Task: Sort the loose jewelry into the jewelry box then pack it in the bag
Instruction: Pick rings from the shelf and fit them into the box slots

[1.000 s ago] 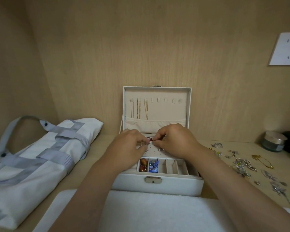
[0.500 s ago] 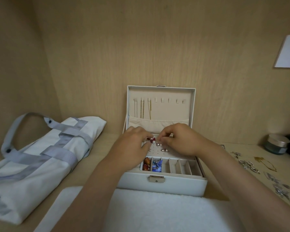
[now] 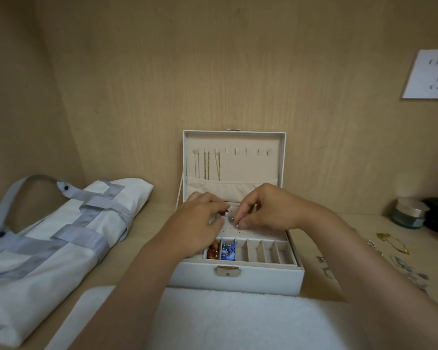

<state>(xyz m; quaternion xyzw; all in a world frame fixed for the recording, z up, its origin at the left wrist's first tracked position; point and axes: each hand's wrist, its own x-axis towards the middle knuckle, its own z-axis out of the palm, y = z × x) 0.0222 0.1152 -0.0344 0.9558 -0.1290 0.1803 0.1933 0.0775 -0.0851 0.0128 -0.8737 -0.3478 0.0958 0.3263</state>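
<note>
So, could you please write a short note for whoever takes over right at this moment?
Left hand holds an earring over the box panel; right hand pinches a stud beside it.
Box open; bag lies to its left; loose jewelry on the table to its right.
Done: chains hung in the lid, two front slots filled.
Left: seat these, sort the rest, shut the box, pack it in the bag.
</note>
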